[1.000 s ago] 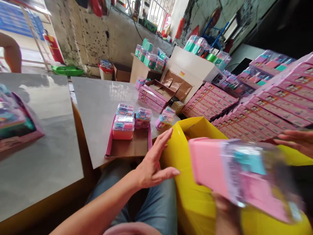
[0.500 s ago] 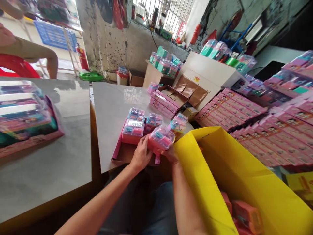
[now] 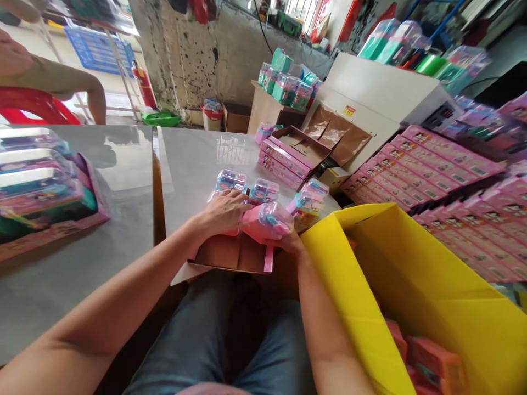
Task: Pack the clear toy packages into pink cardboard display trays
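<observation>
Here, tray: an open pink cardboard tray [image 3: 230, 255] lies at the near edge of the grey table [image 3: 193, 159], its brown inside facing up.
Left hand: the left hand [image 3: 224, 211] lies palm down over the far left part of the tray, fingers spread flat on a pink toy case [image 3: 225, 231] that it mostly hides; the pictures do not show whether it grips the case or only presses on it.
Right hand: the right hand [image 3: 290, 241] is at the tray's right side, fingers closed under a pink case with a clear lid [image 3: 267, 221], which it holds tilted just above the tray.
Other cases: two more clear-lidded cases [image 3: 247, 185] stand at the tray's far end, and another [image 3: 308, 198] sits just right of the tray.
Yellow box: a large open yellow box [image 3: 370, 285] stands right of the tray, touching the right forearm.
Flat boxes: rows of pink flat boxes [image 3: 432, 175] lie beyond the yellow box, well right of the tray.
Other person: an arm [image 3: 61, 82] shows far left of the tray, behind the table.
</observation>
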The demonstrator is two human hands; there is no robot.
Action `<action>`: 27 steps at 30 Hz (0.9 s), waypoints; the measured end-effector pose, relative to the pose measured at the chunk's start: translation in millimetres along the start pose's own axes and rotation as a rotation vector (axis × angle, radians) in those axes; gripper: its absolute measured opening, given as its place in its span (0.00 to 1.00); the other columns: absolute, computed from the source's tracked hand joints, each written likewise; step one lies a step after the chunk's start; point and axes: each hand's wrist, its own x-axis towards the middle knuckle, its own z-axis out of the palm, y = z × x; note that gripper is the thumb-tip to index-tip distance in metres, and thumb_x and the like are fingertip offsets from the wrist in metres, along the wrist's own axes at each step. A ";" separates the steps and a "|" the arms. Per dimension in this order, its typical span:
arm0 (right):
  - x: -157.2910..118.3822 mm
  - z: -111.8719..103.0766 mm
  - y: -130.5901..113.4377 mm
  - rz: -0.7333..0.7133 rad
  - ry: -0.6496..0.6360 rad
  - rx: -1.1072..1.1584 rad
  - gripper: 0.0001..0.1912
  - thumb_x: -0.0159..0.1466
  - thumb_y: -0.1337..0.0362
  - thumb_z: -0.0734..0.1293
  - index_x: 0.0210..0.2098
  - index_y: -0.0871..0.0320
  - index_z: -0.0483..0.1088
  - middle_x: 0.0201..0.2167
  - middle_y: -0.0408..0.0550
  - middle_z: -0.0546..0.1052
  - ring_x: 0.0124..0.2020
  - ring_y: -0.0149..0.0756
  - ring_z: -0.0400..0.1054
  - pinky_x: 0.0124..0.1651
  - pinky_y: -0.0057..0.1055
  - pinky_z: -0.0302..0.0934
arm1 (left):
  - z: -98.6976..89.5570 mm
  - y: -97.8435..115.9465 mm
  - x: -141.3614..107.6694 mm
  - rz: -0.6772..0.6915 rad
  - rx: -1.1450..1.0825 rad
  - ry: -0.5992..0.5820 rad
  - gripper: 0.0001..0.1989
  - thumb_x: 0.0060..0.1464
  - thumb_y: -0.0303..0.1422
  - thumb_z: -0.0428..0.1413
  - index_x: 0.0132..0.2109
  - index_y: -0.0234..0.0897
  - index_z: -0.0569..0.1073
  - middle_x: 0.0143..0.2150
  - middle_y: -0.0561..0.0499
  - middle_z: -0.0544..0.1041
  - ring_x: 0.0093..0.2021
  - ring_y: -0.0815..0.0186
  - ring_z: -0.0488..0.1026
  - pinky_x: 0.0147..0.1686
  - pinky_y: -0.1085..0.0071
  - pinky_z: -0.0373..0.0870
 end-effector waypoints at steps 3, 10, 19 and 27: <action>-4.4 -15.0 -4.1 -0.004 -0.033 -0.076 0.60 0.48 0.44 0.78 0.70 0.60 0.49 0.67 0.61 0.59 0.68 0.52 0.55 0.72 0.52 0.48 | 11.7 -0.4 4.8 -0.019 0.047 -0.037 0.14 0.59 0.44 0.59 0.47 0.45 0.80 0.55 0.45 0.74 0.57 0.50 0.64 0.56 0.55 0.59; -2.8 -8.8 -104.5 -0.281 0.059 -0.704 0.34 0.66 0.52 0.69 0.66 0.58 0.59 0.63 0.60 0.65 0.67 0.53 0.55 0.71 0.54 0.48 | 10.4 -5.8 3.9 0.025 0.020 -0.041 0.13 0.57 0.38 0.58 0.47 0.45 0.81 0.56 0.45 0.74 0.56 0.50 0.64 0.55 0.56 0.59; 20.0 60.4 -102.5 -0.459 -0.455 -0.994 0.21 0.67 0.78 0.58 0.56 0.65 0.71 0.57 0.59 0.74 0.65 0.49 0.58 0.73 0.53 0.43 | 2.7 -34.4 16.1 -0.005 -0.076 -0.166 0.33 0.43 0.40 0.64 0.55 0.27 0.72 0.50 0.35 0.77 0.48 0.50 0.75 0.46 0.63 0.68; 24.1 71.6 -85.6 -0.465 -0.580 -0.985 0.19 0.66 0.79 0.58 0.51 0.65 0.74 0.52 0.60 0.77 0.62 0.45 0.64 0.74 0.46 0.46 | 4.7 -34.4 10.7 0.042 -0.028 -0.116 0.32 0.45 0.43 0.63 0.53 0.25 0.72 0.49 0.33 0.76 0.47 0.48 0.73 0.45 0.61 0.66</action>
